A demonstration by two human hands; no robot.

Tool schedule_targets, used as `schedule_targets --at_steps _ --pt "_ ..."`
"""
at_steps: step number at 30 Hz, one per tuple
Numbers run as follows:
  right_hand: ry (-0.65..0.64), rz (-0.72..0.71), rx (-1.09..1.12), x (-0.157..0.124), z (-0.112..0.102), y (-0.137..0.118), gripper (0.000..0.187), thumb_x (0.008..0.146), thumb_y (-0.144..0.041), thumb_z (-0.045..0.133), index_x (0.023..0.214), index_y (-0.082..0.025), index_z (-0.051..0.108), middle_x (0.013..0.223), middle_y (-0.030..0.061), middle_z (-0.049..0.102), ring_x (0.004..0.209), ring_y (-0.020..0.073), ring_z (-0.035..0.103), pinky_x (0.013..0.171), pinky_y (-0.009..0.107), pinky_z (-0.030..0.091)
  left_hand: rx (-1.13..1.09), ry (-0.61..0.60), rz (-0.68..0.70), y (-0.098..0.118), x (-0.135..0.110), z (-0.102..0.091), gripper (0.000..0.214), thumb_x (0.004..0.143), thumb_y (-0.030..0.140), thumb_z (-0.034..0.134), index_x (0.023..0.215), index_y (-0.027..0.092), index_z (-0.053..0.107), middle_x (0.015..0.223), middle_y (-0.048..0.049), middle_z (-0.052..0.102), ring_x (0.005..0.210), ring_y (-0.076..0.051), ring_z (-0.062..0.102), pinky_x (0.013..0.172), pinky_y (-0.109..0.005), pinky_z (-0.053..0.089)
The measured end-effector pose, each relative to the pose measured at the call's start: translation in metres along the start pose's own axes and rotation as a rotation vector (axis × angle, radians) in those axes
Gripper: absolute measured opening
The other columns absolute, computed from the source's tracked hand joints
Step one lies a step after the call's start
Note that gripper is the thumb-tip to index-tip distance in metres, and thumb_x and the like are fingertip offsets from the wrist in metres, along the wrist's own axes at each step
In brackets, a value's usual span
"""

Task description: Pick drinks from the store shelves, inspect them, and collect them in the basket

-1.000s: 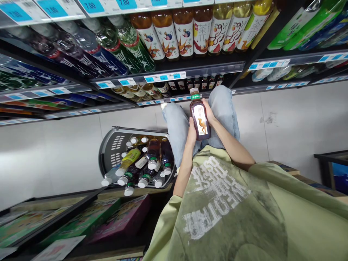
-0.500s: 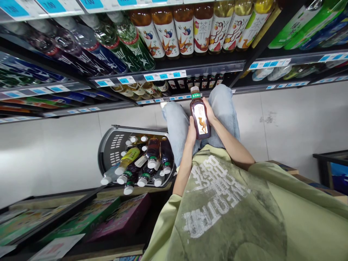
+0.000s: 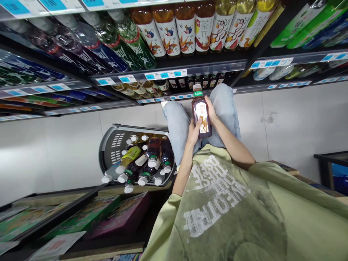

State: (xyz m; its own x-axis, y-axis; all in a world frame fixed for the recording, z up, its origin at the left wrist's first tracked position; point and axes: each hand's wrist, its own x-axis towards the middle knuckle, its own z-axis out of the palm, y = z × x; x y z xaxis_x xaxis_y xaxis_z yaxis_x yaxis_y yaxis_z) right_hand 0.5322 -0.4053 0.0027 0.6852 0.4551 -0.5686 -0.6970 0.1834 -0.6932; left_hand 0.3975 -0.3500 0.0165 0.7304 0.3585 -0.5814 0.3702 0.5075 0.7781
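Observation:
A dark tea bottle (image 3: 198, 109) with a white cap, a green neck band and a white label showing a camel stands tilted between both hands, above my knees. My left hand (image 3: 193, 132) grips its lower left side, and the thumb lies across the label. Around the right side of the bottle my right hand (image 3: 211, 111) is closed, its fingers mostly hidden behind it. Beside my left leg, a grey shopping basket (image 3: 106, 141) holds many drink bottles, among them a yellow-labelled bottle (image 3: 131, 155) and several dark ones with green neck bands.
Shelves of drinks run ahead of me, with a price-tag rail (image 3: 168, 74) along the edge and tea bottles (image 3: 186, 32) above it. At lower left, a low display holds a green box (image 3: 89, 217) and a purple box (image 3: 126, 214). Grey floor tiles (image 3: 67, 145) lie between.
My left thumb has moved from the bottle's side onto its label. The bottle remains in both hands at nearly the same spot, and the basket has not moved.

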Motion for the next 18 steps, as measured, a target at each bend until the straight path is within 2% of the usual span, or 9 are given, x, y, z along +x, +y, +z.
schedule_targets --at_steps 5,9,13,16,18 --pt "0.002 -0.024 0.059 -0.005 0.001 -0.003 0.065 0.082 -0.086 0.071 0.105 -0.025 0.072 0.078 0.0012 0.076 0.079 0.0243 0.076 0.068 0.035 0.064 0.004 -0.013 -0.004 0.004 -0.005 0.002 0.064 0.076 0.056 0.091 0.124 0.021 0.068 0.128 -0.0106 0.078 0.119 -0.029 0.074 0.103 -0.039 0.059" --pt "-0.042 -0.020 0.084 -0.015 0.006 -0.014 0.061 0.087 -0.082 0.067 0.107 -0.025 0.073 0.083 0.0039 0.078 0.086 0.0265 0.077 0.073 0.038 0.065 -0.117 -0.042 -0.036 0.004 -0.005 0.003 0.067 0.073 0.053 0.092 0.127 0.022 0.068 0.126 -0.0088 0.080 0.121 -0.031 0.075 0.105 -0.042 0.059" --pt "-0.154 0.046 0.108 -0.028 0.005 -0.027 0.065 0.091 -0.085 0.058 0.105 -0.023 0.073 0.088 0.0073 0.080 0.092 0.0293 0.078 0.076 0.041 0.066 -0.266 -0.152 -0.177 0.007 -0.011 0.001 0.075 0.071 0.058 0.090 0.132 0.017 0.070 0.115 -0.0114 0.083 0.120 -0.037 0.076 0.106 -0.048 0.060" --pt "-0.196 0.069 0.143 -0.033 0.000 -0.030 0.065 0.087 -0.086 0.062 0.100 -0.024 0.072 0.085 0.0071 0.079 0.087 0.0315 0.078 0.069 0.043 0.066 -0.291 -0.238 -0.299 0.008 -0.016 -0.003 0.076 0.072 0.062 0.088 0.130 0.015 0.073 0.108 -0.0147 0.084 0.119 -0.041 0.076 0.104 -0.052 0.061" --pt "-0.185 0.055 0.173 -0.033 -0.002 -0.030 0.062 0.086 -0.084 0.065 0.099 -0.023 0.072 0.084 0.0065 0.079 0.083 0.0312 0.079 0.067 0.043 0.067 -0.274 -0.251 -0.325 0.007 -0.016 -0.004 0.073 0.073 0.061 0.088 0.128 0.014 0.075 0.106 -0.0143 0.084 0.118 -0.041 0.076 0.104 -0.052 0.062"
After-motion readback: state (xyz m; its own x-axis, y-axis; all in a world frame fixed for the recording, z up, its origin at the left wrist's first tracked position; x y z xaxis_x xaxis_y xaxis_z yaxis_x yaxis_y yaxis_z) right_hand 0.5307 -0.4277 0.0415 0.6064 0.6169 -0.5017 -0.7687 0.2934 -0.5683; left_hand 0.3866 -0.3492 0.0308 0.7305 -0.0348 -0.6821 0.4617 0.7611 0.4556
